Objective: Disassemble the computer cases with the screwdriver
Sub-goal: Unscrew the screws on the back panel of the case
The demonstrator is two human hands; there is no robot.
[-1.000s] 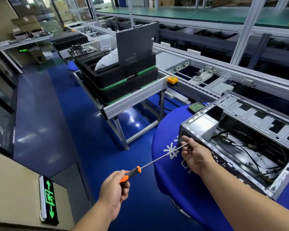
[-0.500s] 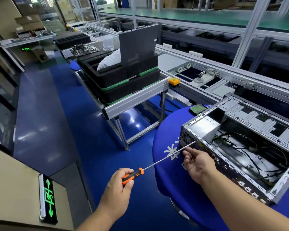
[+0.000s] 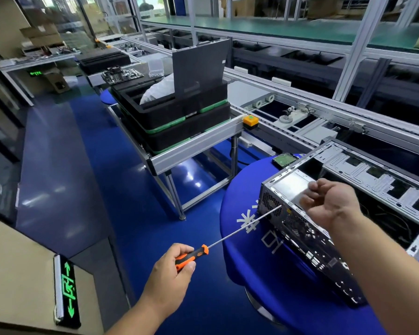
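Note:
An open metal computer case (image 3: 307, 240) lies on a round table under a blue cloth (image 3: 242, 267), at right. My left hand (image 3: 172, 274) grips the orange and black handle of a long screwdriver (image 3: 242, 227). Its tip points at the case's rear corner beside the fan grille. My right hand (image 3: 329, 204) hovers over the silver power supply (image 3: 290, 186) in the case's near corner. Its fingers are curled and blurred, and nothing shows between them.
A hard drive (image 3: 284, 159) lies on the cloth behind the case. Left of the table stands an aluminium frame (image 3: 194, 151) carrying stacked black trays and an upright dark panel. A conveyor line (image 3: 324, 112) runs behind. Blue floor (image 3: 121, 189) lies open between frame and table.
My right hand left the screwdriver tip and rose up and right over the power supply. The left hand kept its grip on the handle, with the shaft aimed at the case.

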